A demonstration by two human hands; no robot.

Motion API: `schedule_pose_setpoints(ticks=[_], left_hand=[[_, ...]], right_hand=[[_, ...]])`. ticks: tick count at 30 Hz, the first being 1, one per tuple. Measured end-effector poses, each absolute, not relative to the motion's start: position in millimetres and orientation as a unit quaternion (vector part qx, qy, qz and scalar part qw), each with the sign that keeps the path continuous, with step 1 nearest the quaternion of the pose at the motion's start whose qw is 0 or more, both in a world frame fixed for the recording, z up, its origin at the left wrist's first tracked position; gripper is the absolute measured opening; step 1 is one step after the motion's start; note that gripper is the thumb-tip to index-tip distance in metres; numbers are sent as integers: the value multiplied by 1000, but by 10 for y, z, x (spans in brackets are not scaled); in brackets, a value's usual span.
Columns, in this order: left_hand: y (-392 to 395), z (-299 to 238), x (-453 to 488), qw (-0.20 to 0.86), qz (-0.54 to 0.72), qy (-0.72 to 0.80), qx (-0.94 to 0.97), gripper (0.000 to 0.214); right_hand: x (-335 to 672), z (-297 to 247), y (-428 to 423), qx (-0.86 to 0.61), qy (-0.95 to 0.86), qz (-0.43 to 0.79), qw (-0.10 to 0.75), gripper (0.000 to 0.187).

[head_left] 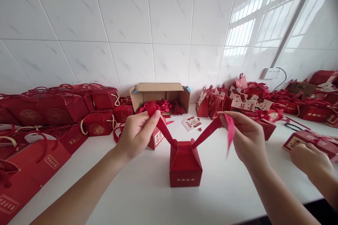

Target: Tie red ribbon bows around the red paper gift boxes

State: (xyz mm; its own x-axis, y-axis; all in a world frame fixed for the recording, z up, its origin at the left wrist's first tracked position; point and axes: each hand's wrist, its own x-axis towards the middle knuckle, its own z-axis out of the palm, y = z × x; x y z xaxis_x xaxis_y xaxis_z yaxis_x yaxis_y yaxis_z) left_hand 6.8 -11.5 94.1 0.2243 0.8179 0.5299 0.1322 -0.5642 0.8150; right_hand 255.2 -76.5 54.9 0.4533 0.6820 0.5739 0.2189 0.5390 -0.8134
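Note:
A small red gift box [185,168] with pale lettering on its front stands upright on the white table. A red ribbon [207,133] comes out of both sides of its top, and its two ends spread apart in a V. My left hand [139,130] pinches the left end between thumb and fingers, up and left of the box. The right end is pinched in my right hand [244,133], with a loose tail hanging below the fingers. Behind my left hand, another small red box [156,139] with a white label is partly hidden.
Red boxes with rope handles [97,123] crowd the left. An open cardboard box [161,87] holding red ribbons stands against the tiled wall. Finished-looking gift boxes [244,103] fill the back right. At far right, another person's hand [311,160] touches a red box [320,144].

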Motion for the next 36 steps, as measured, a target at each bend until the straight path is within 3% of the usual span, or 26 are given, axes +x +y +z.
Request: schedule_pose_setpoints(ticks=[5, 12, 36], left_hand=[[-79, 1127, 252, 296, 518, 314, 738, 33], [-45, 1198, 425, 382, 502, 287, 721, 30], [-44, 1216, 455, 378, 532, 265, 710, 34]], right_hand=[[2460, 789, -638, -405, -527, 224, 712, 17], [2353, 985, -498, -376, -516, 313, 703, 23], [2300, 1017, -484, -367, -517, 352, 689, 25]])
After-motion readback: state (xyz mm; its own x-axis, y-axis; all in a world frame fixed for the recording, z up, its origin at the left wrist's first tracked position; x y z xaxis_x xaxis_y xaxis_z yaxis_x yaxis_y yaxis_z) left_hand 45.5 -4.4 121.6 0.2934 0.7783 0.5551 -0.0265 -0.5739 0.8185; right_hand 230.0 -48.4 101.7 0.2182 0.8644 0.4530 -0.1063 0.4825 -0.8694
